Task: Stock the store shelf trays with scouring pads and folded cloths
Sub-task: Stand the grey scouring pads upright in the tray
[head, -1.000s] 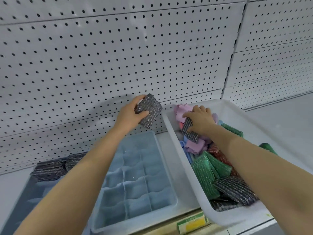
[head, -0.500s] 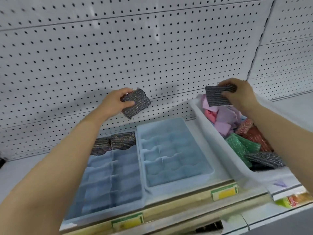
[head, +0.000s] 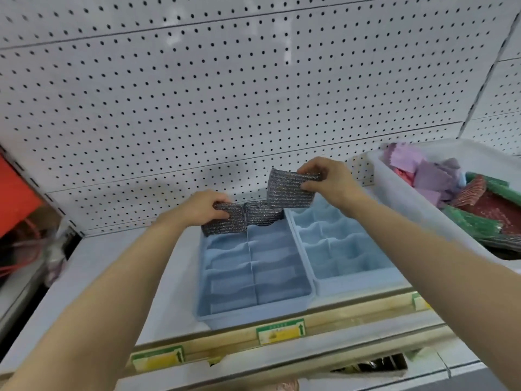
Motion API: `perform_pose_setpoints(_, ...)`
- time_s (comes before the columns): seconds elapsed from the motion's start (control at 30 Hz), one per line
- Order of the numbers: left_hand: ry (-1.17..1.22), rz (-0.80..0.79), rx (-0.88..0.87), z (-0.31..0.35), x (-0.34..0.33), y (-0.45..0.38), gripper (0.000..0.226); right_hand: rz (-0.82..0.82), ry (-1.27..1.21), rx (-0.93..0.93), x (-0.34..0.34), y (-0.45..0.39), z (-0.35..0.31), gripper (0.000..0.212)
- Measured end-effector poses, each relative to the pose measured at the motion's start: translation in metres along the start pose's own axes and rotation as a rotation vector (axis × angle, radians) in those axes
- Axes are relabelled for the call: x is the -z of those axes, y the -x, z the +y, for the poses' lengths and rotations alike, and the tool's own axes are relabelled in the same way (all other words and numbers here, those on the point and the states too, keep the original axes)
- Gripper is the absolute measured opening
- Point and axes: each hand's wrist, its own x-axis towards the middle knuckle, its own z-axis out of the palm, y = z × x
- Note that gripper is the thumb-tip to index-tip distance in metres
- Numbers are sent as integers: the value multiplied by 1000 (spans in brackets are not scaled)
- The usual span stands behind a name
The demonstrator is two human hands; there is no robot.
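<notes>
Item in hand: my left hand [head: 204, 206] is gripping a grey scouring pad [head: 224, 220], seating it in the back-left compartment of the left blue tray [head: 255, 311]. My right hand [head: 328, 180] is pinching a 2nd grey pad [head: 289, 190] above the tray's back. I am judging the next move as lowering that pad into a free slot beside the seated pad [head: 262, 213].

grey scouring pads [head: 287, 190], blue trays [head: 253, 309]

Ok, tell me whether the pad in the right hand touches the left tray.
Apart. The head view shows the right hand holding its silver pad above the left tray.
</notes>
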Motion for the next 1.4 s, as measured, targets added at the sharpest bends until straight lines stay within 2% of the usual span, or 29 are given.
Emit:
perform_pose_setpoints(0.13,-164,107,-58,-17,-41,-6,30,-70,60,17,-42,7,-2,25)
perform_pose_setpoints(0.3,-224,272,-112,-33,-77,-8,45,-124,117,34,-68,14,-2,24)
perform_pose_setpoints(0.43,-314,312,-69,-43,-94,-11,90,-145,176,26,-80,14,6,24)
perform_pose_setpoints(0.57,-363,191,1,-55,-96,-24,72,-183,209,28,-100,14,9,29)
perform_pose_setpoints(0.63,-239,141,-54,-57,-86,-28,65,-203,236,46,-114,13,10,31)
perform_pose_setpoints(0.7,196,111,-31,-54,-66,-20,54,-215,253,74,-129,12,10,31)
perform_pose_setpoints(0.77,714,165,44,-54,-50,-8,46,-210,264,95,-144,9,10,30)
perform_pose_setpoints(0.83,937,200,52,-51,-41,4,52,-213,302,118,-160,6,12,29)
perform_pose_setpoints(0.9,781,163,-24,-46,-42,9,61,-226,399,164,-177,5,18,29)
perform_pose_setpoints(0.97,344,127,-136,-45,-51,8,59,-208,502,196,-188,6,26,29)
perform_pose_setpoints(1.0,129,110,-164,-46,-59,5,67,-175,546,225,-192,7,31,30)
perform_pose_setpoints(1.07,-144,86,-100,-49,-74,5,86,-119,658,352,-195,9,44,39)
perform_pose_setpoints(1.17,-292,176,-26,-52,-88,2,89,-141,886,478,-196,8,66,67)
perform_pose_setpoints(1.23,-407,181,-28,-50,-94,-1,85,-202,969,498,-197,10,75,68)
perform_pose_setpoints(1.33,-476,138,2,-49,-98,-5,80,-316,995,433,-200,12,77,74)
perform_pose_setpoints(1.4,-494,126,11,-47,-98,-5,78,-328,994,423,-200,13,74,76)
